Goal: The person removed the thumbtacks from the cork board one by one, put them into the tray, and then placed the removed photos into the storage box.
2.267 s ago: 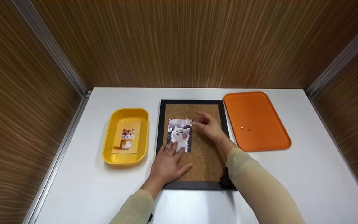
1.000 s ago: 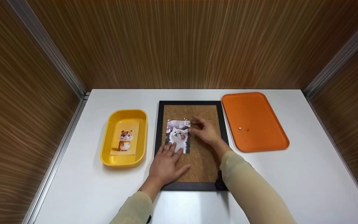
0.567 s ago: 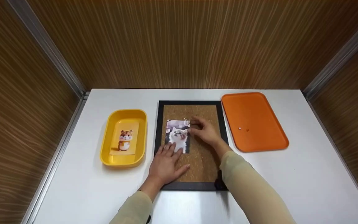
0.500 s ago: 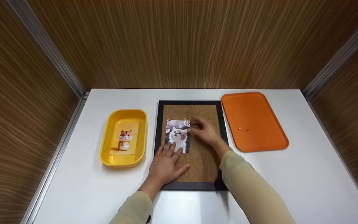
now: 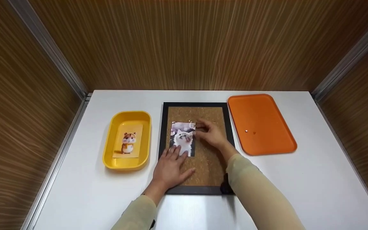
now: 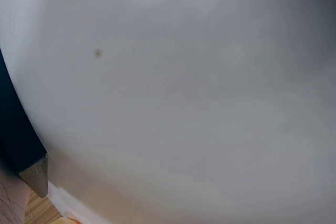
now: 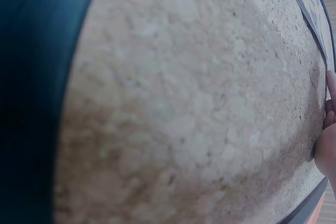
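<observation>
A kitten photo (image 5: 184, 139) lies on the cork board (image 5: 203, 172), left of its middle. My left hand (image 5: 168, 171) rests flat over the photo's lower edge and the cork, fingers spread. My right hand (image 5: 212, 132) is at the photo's upper right edge. Its thumb touches that edge, and the fingers lie a little above, bent loosely and apart from the thumb. Tiny bright specks show near the photo's top right corner, too small to identify. In the right wrist view, the right hand (image 7: 328, 148) and a strip of the photo (image 7: 314, 11) appear at the right margin.
To the left stands a yellow tray (image 5: 107, 159) holding a hamster picture (image 5: 128, 142). An orange tray (image 5: 264, 111) lies right of the board, with a small whitish piece (image 5: 246, 131) and a small dark orange piece (image 5: 254, 133). Wood-grain panels enclose the white table (image 5: 318, 191).
Since the earliest frame, my right thumb has moved slightly down along the photo's right edge. The left hand stays in place. The last half second shows almost no movement.
</observation>
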A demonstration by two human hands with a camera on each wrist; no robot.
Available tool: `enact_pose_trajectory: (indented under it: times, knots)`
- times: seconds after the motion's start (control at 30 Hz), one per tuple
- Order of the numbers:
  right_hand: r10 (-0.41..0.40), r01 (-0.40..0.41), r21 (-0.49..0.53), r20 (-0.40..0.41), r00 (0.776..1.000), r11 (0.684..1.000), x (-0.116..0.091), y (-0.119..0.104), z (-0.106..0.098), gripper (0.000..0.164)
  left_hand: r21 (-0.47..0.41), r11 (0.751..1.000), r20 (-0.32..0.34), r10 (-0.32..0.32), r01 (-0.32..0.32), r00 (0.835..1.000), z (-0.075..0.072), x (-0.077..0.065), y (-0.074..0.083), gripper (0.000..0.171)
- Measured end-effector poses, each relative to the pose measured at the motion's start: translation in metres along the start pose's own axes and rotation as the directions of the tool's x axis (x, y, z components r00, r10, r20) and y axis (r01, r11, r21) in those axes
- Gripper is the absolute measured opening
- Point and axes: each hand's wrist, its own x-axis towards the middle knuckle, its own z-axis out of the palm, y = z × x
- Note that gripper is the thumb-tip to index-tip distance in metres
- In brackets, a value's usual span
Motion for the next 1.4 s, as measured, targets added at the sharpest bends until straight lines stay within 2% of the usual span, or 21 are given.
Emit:
enact_pose_trajectory:
  times: [0.17,0.33,0.47,0.8,1.2,1.4]
  knots:
    - [0.004,-0.004,-0.002,0.000,1.000,1.000,0.000,-0.001,0.000,0.066,-0.004,1.000,0.004,-0.004,0.004,1.000,-0.001,0.000,0.001,0.082]
    - [0.001,-0.001,0.016,-0.002,1.000,1.000,0.000,-0.001,0.000,0.063,0.002,1.000,-0.019,0.005,-0.005,1.000,0.000,0.000,0.000,0.081]
    - [-0.012,0.012,0.003,0.007,1.000,1.000,0.000,-0.001,0.000,0.059,0.000,1.000,-0.028,0.007,-0.007,1.000,0.001,0.000,0.000,0.081]
    - [0.020,-0.019,-0.028,0.033,0.999,0.999,-0.002,-0.001,0.000,0.040,-0.014,1.000,-0.003,-0.007,0.007,1.000,0.001,0.000,0.000,0.082]
    - [0.016,-0.014,-0.046,0.053,0.998,0.999,-0.004,-0.010,-0.001,0.035,0.004,1.000,-0.010,0.012,-0.012,1.000,0.000,0.001,-0.001,0.081]
    - [-0.033,0.034,-0.023,0.060,0.998,0.999,-0.009,-0.014,0.003,0.039,0.006,1.000,-0.011,0.010,-0.010,1.000,-0.001,0.000,0.000,0.081]
